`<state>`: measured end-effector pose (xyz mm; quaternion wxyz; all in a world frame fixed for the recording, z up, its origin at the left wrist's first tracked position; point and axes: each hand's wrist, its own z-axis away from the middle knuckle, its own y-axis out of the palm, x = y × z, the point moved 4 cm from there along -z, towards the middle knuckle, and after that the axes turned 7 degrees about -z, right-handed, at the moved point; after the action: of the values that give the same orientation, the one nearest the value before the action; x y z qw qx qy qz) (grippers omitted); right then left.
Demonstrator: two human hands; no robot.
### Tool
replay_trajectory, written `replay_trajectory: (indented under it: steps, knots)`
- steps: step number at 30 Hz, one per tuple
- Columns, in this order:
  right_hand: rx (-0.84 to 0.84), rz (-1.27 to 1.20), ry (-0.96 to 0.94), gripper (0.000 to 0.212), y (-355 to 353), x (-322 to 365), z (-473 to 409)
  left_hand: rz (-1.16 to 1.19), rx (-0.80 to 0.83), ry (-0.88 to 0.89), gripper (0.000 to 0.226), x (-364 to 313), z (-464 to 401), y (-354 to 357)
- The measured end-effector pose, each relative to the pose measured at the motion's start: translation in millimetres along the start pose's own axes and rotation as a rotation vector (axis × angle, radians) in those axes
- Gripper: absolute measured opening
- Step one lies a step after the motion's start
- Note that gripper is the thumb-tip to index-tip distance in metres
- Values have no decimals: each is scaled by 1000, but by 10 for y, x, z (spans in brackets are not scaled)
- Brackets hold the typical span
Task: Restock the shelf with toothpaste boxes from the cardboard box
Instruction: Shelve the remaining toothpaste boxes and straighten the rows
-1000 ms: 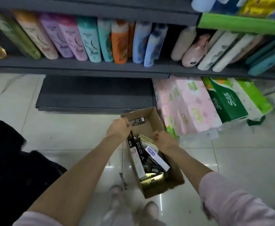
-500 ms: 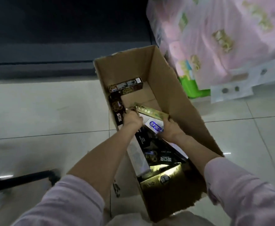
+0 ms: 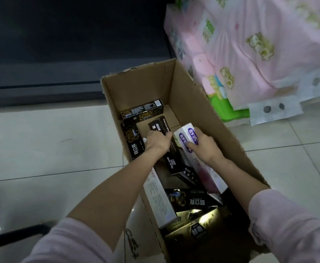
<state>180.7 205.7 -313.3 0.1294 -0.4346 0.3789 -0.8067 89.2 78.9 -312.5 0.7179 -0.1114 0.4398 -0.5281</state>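
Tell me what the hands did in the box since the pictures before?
The right hand let go of the gold box and now grips a white and purple toothpaste box. The left hand shifted onto a black toothpaste box and holds it. The view came closer. The cardboard box stayed on the floor beside the pink tissue packs.

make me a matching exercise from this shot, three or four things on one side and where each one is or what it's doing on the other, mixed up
Things:
1. left hand
2. right hand
3. pink tissue packs
4. cardboard box

States:
A. stacked right of the box
B. grips a black toothpaste box
C. open on the tiled floor
D. holds a white and purple toothpaste box

Pairs: 1-B, 2-D, 3-A, 4-C
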Motion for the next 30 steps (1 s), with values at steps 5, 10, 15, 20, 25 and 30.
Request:
replay_trajectory:
  steps: [5, 10, 15, 20, 25, 30]
  knots:
    - [-47, -451, -37, 28, -609, 640, 301, 122, -59, 86, 41, -435, 587, -766]
    - [-52, -702, -49, 38, -1523, 1753, 733, 263, -134, 149, 41, -1076, 1369, -1769]
    - [-9, -633, -145, 51, -2621, 3055, 1148, 272, -179, 183, 39, -1794, 2257, -2956]
    - [-41, -571, -262, 49, -3840, 4461, 1414, 237, -341, 188, 42, -2592, 3034, -4421]
    - [-84, -312, -365, 47, -4491, 5721, 1275, 159, -415, 211, 25, -2905, 3249, -5668]
    - [-106, -7, -485, 46, -4610, 6831, 893, 98, -591, 210, 45, -2809, 3010, -6841]
